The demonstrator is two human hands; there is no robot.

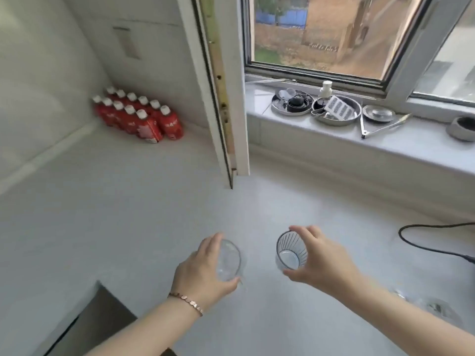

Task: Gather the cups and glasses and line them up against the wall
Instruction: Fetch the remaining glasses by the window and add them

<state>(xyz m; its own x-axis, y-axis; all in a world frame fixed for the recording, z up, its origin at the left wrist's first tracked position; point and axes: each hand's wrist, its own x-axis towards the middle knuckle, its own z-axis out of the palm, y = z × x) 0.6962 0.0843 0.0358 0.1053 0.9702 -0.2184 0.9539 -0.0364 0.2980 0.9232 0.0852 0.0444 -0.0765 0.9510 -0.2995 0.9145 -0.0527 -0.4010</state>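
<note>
Both forearms enter from the bottom edge over the white countertop (108, 201). Left hand (203, 271), with a rose-gold bracelet (186, 301) at the wrist, has its fingers wrapped around a clear glass (230, 260); the glass is tilted, mouth facing away from the palm. Right hand (318, 260) grips a ribbed glass (291, 253) between thumb below and fingers above, also tilted, mouth toward the open window sash (218, 86). The two glasses are near each other, apart, on the near side of the sash's lower corner. Whether either touches the countertop cannot be told. More clear glassware (434, 308), blurred, lies beside the right forearm. Red bottles (138, 115) stand grouped in the wall corner left of the sash. Right of it, the windowsill (411, 150) carries steel dishes (336, 111) and tongs (383, 128). A black cable (431, 250) runs in from the right edge.
</note>
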